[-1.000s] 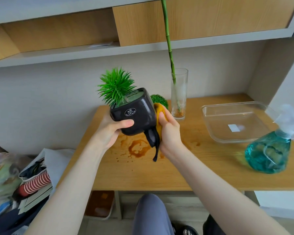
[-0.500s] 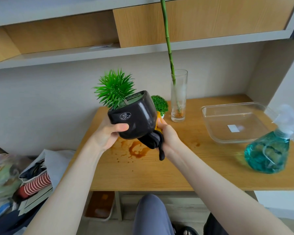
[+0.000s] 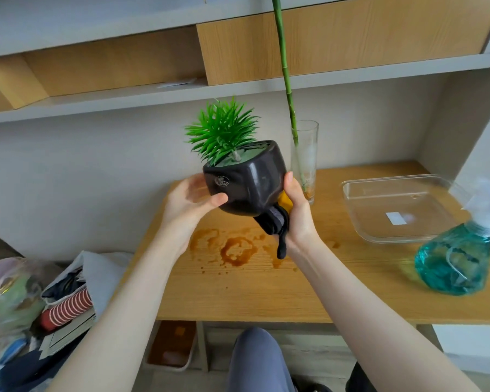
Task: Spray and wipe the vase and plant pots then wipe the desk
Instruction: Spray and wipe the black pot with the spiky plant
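Holding spiky plant (image 3: 222, 133), tilted black pot (image 3: 245, 181); vase (image 3: 304, 159) perhaps wet.

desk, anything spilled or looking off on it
Yes. A brown liquid stain with ring marks and splatter sits on the desk, below the tilted black plant pot held up by the left hand and right hand. It is not yet wiped.

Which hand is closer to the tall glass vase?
Right. The right hand holds a cloth against the black pot, just in front of the glass vase. The left hand grips the pot's far side.
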